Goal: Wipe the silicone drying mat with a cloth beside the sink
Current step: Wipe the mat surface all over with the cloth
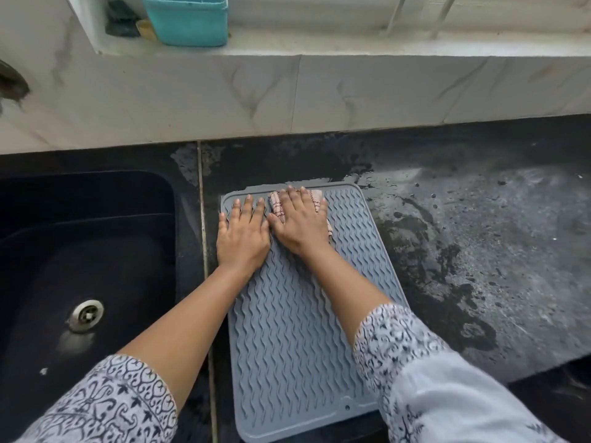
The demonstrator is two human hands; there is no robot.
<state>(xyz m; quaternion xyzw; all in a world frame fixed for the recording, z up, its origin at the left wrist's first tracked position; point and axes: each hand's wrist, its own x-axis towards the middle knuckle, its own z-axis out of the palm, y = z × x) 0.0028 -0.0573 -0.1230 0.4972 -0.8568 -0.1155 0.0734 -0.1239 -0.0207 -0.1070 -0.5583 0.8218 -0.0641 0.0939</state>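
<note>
A grey silicone drying mat (287,330) with wavy ridges lies on the black counter, just right of the sink. My left hand (243,231) rests flat on the mat's far left corner, fingers spread, holding nothing. My right hand (299,220) presses flat on a pale cloth (278,204) with red stitching, near the mat's far edge. The cloth shows only around my fingers and beside my palm; most of it is hidden under the hand.
A black sink (86,266) with a metal drain (86,315) lies to the left. The black counter (479,251) right of the mat is wet and streaked. A marble backsplash (287,94) rises behind. A teal tub (187,19) stands on the window ledge.
</note>
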